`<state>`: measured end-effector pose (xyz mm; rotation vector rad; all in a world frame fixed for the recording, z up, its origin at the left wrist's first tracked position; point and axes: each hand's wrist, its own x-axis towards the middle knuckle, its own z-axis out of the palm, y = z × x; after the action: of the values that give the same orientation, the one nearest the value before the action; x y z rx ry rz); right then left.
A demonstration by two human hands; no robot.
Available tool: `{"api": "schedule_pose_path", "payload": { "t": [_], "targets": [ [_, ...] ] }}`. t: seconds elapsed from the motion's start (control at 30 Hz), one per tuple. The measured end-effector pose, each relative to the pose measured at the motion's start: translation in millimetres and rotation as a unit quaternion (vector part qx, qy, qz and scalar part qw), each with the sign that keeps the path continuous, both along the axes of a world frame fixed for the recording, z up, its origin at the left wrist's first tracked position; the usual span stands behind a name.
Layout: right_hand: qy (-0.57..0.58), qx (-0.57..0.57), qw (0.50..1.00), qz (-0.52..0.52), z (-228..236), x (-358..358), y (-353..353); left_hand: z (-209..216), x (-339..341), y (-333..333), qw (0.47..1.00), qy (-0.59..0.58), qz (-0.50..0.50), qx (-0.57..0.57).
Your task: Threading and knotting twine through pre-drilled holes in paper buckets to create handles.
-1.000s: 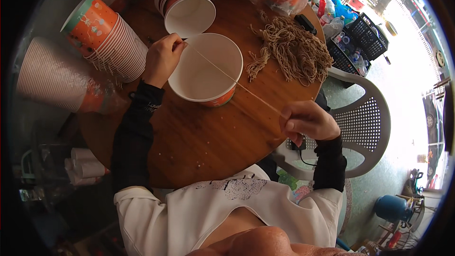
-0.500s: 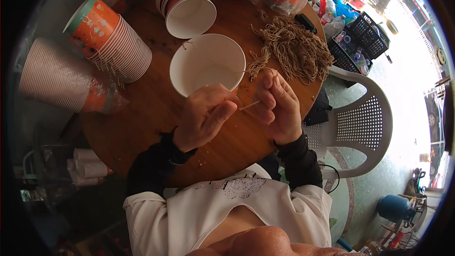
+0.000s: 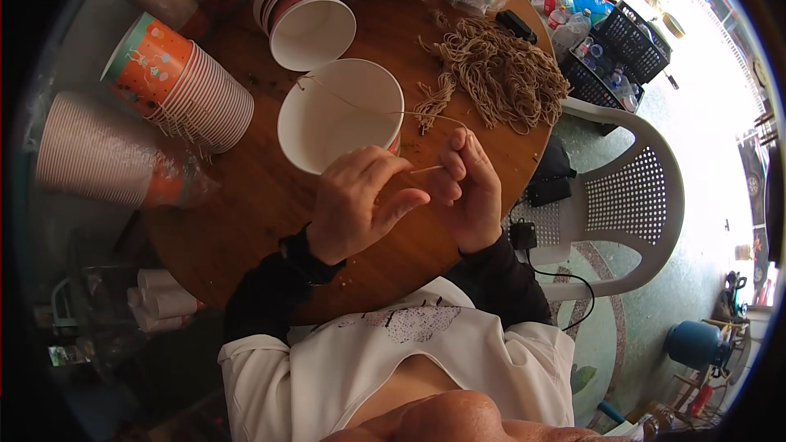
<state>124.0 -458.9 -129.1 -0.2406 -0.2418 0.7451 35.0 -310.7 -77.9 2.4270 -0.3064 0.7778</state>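
Observation:
My right hand (image 3: pixel 473 184) is closed, its thumb and fingertips pinching a thin beige twine (image 3: pixel 434 116). The twine runs from there through the right wall of a white-lined paper bucket (image 3: pixel 340 115) and across its inside to the far left rim. A short straight end of twine (image 3: pixel 426 169) sticks out of the right hand toward my left hand (image 3: pixel 356 200). My left thumb and forefinger are apart, the forefinger tip close to that end; whether it touches I cannot tell. The bucket stands upright just beyond my hands on the round wooden table (image 3: pixel 246 237).
Behind the bucket lies a short stack of paper buckets (image 3: pixel 313 33). A heap of twine (image 3: pixel 503 69) fills the table's far right. Orange bucket stacks (image 3: pixel 196 86) and a plastic-wrapped stack (image 3: pixel 98 151) lie at left. A grey plastic chair (image 3: pixel 630 196) stands at right.
My left thumb has moved away from the forefinger. The twine's short end now points more level, and both hands sit slightly higher against the bucket. The view has shifted a little.

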Motion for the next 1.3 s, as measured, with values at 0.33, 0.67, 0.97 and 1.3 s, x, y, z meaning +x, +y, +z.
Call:
{"api": "schedule_pose_path", "payload": {
  "t": [0.33, 0.67, 0.97, 1.3],
  "targets": [
    [-0.009, -0.223, 0.965, -0.14, -5.2, -0.6, -3.2, 0.2, 9.2, 0.9, 1.0, 0.001, -0.006, 0.013],
    [-0.344, -0.275, 0.897, -0.042, 4.1, -7.8, -10.7, 18.4, 6.6, 3.6, 0.998, 0.036, -0.029, 0.037],
    [-0.415, -0.362, 0.82, -0.154, 1.7, -2.9, -10.1, 10.2, 9.4, 1.9, 0.999, 0.02, -0.001, 0.047],
    [-0.439, -0.374, 0.801, -0.16, -8.7, 2.8, -2.7, -0.7, 9.9, 7.0, 0.995, 0.054, 0.033, 0.076]
  ]
}}
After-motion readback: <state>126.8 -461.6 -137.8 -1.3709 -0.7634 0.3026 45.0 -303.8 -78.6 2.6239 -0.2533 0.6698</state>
